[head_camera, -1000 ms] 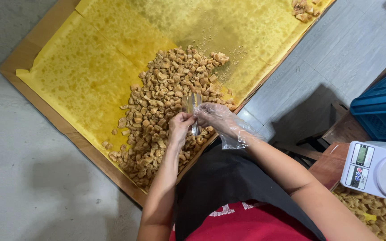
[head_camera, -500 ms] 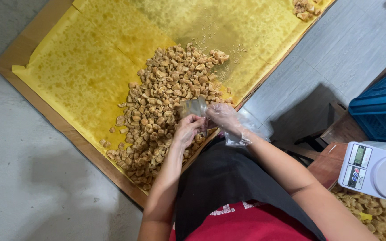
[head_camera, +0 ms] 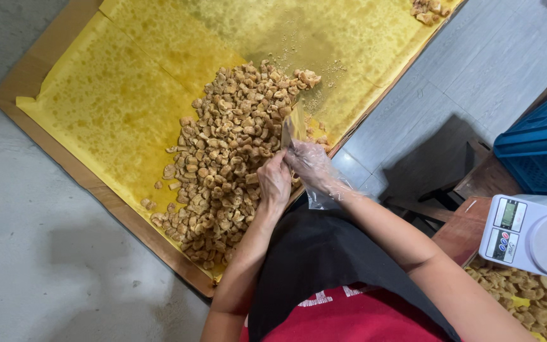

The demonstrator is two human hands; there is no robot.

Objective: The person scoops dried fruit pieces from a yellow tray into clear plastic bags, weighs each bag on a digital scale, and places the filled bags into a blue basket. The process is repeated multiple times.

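Observation:
A heap of small golden-brown fried snack pieces (head_camera: 229, 152) lies on oil-stained yellow paper (head_camera: 128, 101) over a brown board. My left hand (head_camera: 275, 182) is bare and closed at the near edge of the heap, against a small clear bag (head_camera: 294, 125). My right hand (head_camera: 310, 164) wears a loose clear plastic glove and grips the same bag, which stands upright with some pieces inside. Both hands touch each other just above my black apron (head_camera: 324, 253).
A white digital kitchen scale (head_camera: 530, 235) sits at the right, with more fried pieces (head_camera: 527, 294) below it. A blue plastic crate (head_camera: 536, 149) stands on a wooden stool. A few pieces lie at the paper's far corner (head_camera: 427, 9). Grey floor surrounds the board.
Both hands shifted slightly with the bag over the heap's near edge; the bag now stands more upright between them.

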